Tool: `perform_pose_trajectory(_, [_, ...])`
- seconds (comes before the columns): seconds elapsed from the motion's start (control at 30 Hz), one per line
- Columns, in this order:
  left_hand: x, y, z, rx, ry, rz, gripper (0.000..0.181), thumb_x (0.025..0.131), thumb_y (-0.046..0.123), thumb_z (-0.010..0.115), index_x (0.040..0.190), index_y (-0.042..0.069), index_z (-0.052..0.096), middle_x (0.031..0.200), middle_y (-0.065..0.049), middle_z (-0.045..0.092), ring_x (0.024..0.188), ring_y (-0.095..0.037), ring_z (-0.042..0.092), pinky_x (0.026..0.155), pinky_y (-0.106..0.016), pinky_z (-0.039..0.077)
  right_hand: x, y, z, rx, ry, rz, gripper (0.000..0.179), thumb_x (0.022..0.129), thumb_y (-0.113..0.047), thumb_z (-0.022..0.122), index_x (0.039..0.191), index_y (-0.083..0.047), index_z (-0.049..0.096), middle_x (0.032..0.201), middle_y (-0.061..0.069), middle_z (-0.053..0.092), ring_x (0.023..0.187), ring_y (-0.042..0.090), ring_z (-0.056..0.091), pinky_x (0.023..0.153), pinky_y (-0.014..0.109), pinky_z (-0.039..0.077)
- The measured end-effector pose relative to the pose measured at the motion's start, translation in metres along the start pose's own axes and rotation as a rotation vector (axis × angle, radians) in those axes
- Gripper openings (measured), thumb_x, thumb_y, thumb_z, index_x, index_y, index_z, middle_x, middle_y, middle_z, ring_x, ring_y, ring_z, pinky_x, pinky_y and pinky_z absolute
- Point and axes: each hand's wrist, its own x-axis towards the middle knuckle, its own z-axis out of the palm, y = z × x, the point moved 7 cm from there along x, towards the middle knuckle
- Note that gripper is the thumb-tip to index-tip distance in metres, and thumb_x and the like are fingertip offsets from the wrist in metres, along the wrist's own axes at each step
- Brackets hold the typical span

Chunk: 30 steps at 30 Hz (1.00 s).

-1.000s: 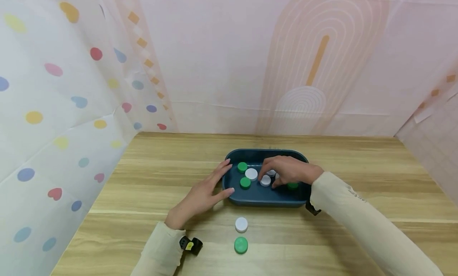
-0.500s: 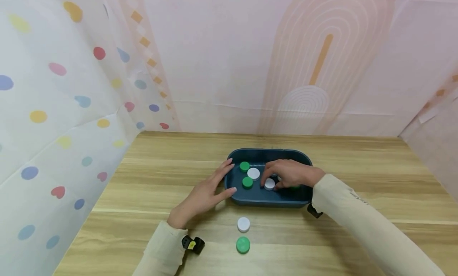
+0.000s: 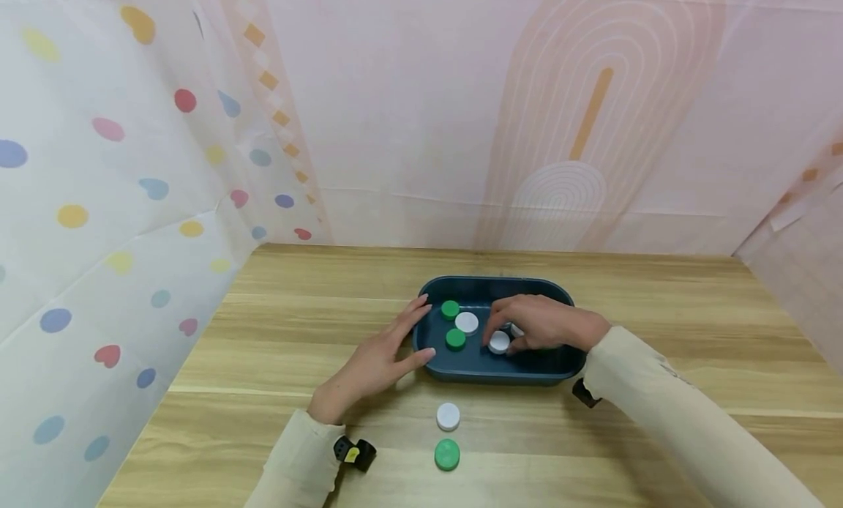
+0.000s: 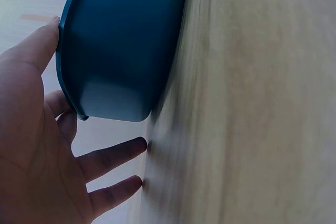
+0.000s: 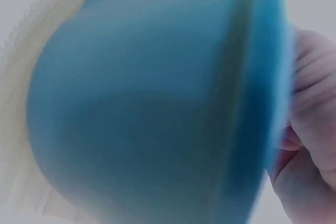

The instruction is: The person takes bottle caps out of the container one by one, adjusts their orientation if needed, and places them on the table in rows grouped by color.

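A dark blue tray (image 3: 500, 372) with rounded corners sits on the wooden table. My left hand (image 3: 369, 361) is spread at its left end, thumb and fingertips resting on the rim. Inside the tray, my right hand (image 3: 543, 323) pinches a white bottle cap (image 3: 498, 342) between thumb and fingers, low over the tray floor. To its left lie a larger white cap (image 3: 467, 323) and two green caps, one behind (image 3: 450, 309) and one in front (image 3: 455, 339). More caps are partly hidden under the right hand. In the right wrist view, the tray wall (image 5: 136, 108) covers most of that hand.
On the table in front of the tray lie a white cap (image 3: 448, 416) and, nearer to me, a green cap (image 3: 447, 454). A pale patterned cloth (image 3: 408, 127) hangs behind the table, with a dotted one (image 3: 132, 274) at the left.
My right hand has taken the white cap between its fingers and shifted it slightly toward me and to the right. The left hand stays at the tray's end.
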Motion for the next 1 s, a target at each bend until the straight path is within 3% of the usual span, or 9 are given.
perform_pose_trajectory(0.27, [0.0,0.001,0.001,0.003,0.002,0.011,0.069,0.096,0.051,0.05,0.153,0.026,0.022,0.158,0.016,0.008,0.137,-0.026,0.033,0.097,-0.052,0.042,-0.009,-0.014,-0.011,0.005,0.031,-0.036,0.03,0.084,-0.017,0.075,0.113,-0.028,0.07,0.109,-0.011,0.057,0.097,0.019,0.054,0.083,0.035,0.047])
perform_pose_trajectory(0.57, [-0.001,0.001,0.001,-0.005,0.004,0.009,0.068,0.096,0.051,0.05,0.153,0.027,0.022,0.158,0.016,0.009,0.137,-0.025,0.032,0.097,-0.053,0.041,-0.025,-0.042,-0.024,-0.044,0.114,-0.15,0.032,0.084,-0.018,0.076,0.114,-0.027,0.07,0.109,-0.011,0.057,0.088,0.013,0.055,0.071,0.025,0.048])
perform_pose_trajectory(1.0, [-0.003,0.001,0.001,-0.003,0.011,0.021,0.068,0.095,0.05,0.052,0.153,0.026,0.024,0.158,0.017,0.01,0.138,-0.022,0.032,0.1,-0.048,0.041,-0.043,-0.082,-0.02,-0.104,0.185,-0.292,0.032,0.083,-0.02,0.077,0.112,-0.03,0.069,0.107,-0.012,0.055,0.071,0.003,0.058,0.064,0.016,0.047])
